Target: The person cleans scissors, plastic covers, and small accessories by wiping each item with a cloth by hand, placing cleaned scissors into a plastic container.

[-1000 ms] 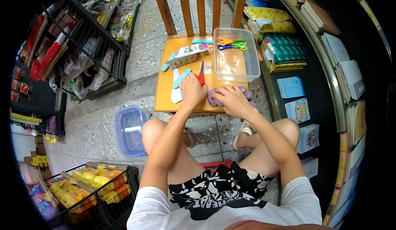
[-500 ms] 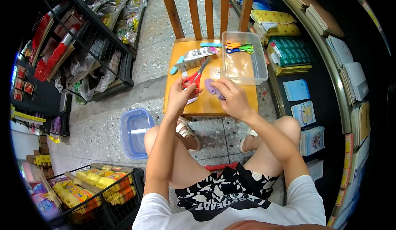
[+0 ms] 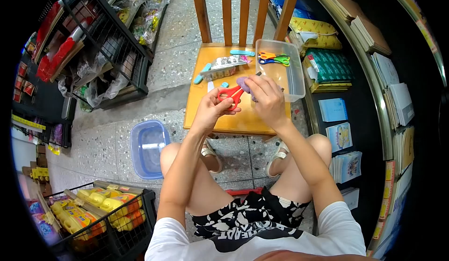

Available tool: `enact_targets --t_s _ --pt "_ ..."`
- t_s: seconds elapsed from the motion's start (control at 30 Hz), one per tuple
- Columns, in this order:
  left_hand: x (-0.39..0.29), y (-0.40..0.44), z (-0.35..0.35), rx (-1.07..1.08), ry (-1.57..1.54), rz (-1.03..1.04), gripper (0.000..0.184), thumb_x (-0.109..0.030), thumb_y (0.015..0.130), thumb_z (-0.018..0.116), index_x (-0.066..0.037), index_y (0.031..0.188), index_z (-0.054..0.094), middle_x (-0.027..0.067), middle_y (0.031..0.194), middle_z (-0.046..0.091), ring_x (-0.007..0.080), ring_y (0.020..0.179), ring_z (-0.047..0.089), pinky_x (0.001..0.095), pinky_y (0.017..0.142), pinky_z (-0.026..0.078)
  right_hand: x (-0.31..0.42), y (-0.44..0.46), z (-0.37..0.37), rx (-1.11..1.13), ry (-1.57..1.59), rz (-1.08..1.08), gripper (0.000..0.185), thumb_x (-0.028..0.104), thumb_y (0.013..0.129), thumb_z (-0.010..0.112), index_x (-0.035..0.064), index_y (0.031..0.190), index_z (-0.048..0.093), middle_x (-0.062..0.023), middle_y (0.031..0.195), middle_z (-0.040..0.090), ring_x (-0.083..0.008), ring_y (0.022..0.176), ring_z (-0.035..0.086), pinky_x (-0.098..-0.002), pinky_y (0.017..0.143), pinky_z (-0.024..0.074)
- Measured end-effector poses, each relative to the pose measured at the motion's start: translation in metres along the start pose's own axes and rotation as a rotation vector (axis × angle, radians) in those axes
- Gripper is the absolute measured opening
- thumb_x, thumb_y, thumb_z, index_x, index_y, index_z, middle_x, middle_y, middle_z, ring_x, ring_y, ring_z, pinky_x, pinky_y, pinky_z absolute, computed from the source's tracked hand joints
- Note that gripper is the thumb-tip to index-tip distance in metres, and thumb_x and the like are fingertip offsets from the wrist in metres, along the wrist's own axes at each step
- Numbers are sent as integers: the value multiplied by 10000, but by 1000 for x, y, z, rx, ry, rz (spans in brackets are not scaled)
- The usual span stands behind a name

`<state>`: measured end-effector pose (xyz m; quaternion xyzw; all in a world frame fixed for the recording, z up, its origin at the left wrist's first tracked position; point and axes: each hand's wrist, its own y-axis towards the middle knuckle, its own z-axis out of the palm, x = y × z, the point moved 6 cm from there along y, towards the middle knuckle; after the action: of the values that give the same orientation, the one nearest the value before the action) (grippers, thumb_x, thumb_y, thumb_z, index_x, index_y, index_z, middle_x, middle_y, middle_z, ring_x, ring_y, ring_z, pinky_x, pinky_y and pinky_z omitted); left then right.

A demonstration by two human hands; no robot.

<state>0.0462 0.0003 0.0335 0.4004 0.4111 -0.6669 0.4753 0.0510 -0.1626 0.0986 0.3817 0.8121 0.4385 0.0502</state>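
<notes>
My left hand (image 3: pixel 210 111) is closed on the red handles of a pair of scissors (image 3: pixel 228 94), above a yellow wooden chair seat (image 3: pixel 196 113). A purple cloth (image 3: pixel 244 84) is pinched in my right hand (image 3: pixel 267 99) and lies against the scissors' blades, which it mostly covers. On the seat are light blue pieces (image 3: pixel 202 73) and a clear-wrapped pack (image 3: pixel 225 66). A clear plastic bin (image 3: pixel 293 85) at the seat's right holds several scissors with coloured handles (image 3: pixel 274 59).
A blue basin (image 3: pixel 149 148) stands on the floor at the left. Black wire racks with packaged goods (image 3: pixel 105 209) line the left side. Shelves of booklets and paper (image 3: pixel 346 165) run along the right. The chair's slatted back (image 3: pixel 227 13) rises beyond the seat.
My left hand has lifted the red scissors off the seat. The purple cloth has been raised by my right hand and brought onto the blades.
</notes>
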Motion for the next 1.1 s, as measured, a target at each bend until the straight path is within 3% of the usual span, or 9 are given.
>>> enact_targets --t_s 0.3,0.47,0.57,0.6,0.7,0.73,0.93,1.03,1.1 --pt "-20 -1 5 -8 -16 49 359 -125 896 604 4 1211 487 142 989 651 185 773 678 273 690 561 -44 -5 -11 -26 -15 163 449 -128 653 517 1 1072 614 -143 1085 615 -339 1011 579 -399 867 468" --pt "-13 7 8 -81 76 57 316 -103 905 591 21 1186 514 128 979 658 193 764 678 278 688 556 -43 1 -28 -184 45 254 472 -113 628 542 15 1078 614 -125 1099 607 -336 989 578 -400 855 472" --pt "-19 8 15 -211 591 465 200 -35 901 573 17 1093 583 104 954 675 169 765 675 282 682 541 -32 4 -37 -206 1 189 473 -95 622 568 29 1076 618 -108 1107 608 -318 976 581 -398 843 479" --pt "-34 -2 28 -261 796 538 185 48 852 577 -4 1021 631 110 945 685 201 810 678 322 710 526 -27 4 -36 -197 -8 159 472 -90 621 571 32 1074 620 -105 1110 608 -313 976 582 -395 842 481" --pt "-42 -11 43 -248 1158 951 254 74 797 591 -35 1018 649 131 975 674 250 881 666 367 743 516 -11 2 -19 -51 4 94 461 -73 619 582 46 1062 628 -90 1108 615 -290 970 589 -387 825 489" --pt "-42 -13 46 -261 1200 995 275 78 760 598 -36 1003 656 150 1010 667 314 962 636 395 795 511 -7 2 -18 -33 15 76 411 -50 637 594 53 1032 638 -78 1079 625 -271 956 595 -376 801 497" --pt "-47 -19 48 -310 1293 1131 266 44 750 613 -66 988 660 124 1021 665 309 973 635 376 803 525 -25 0 -20 56 -65 154 314 -36 678 589 48 975 645 -82 1019 634 -284 929 594 -383 759 501" --pt "-46 -17 46 -288 1296 1113 267 45 751 615 -62 992 659 122 1014 668 305 963 636 379 794 523 -50 -6 -27 63 -76 293 392 -78 646 548 61 999 644 -74 1028 638 -303 945 585 -380 794 490" --pt "-47 -15 47 -248 1250 1079 264 44 755 617 -57 996 656 123 1012 669 305 942 638 377 786 521 -47 -3 -36 -7 -94 208 338 -28 662 625 67 986 640 -76 1024 630 -294 923 590 -382 767 503"
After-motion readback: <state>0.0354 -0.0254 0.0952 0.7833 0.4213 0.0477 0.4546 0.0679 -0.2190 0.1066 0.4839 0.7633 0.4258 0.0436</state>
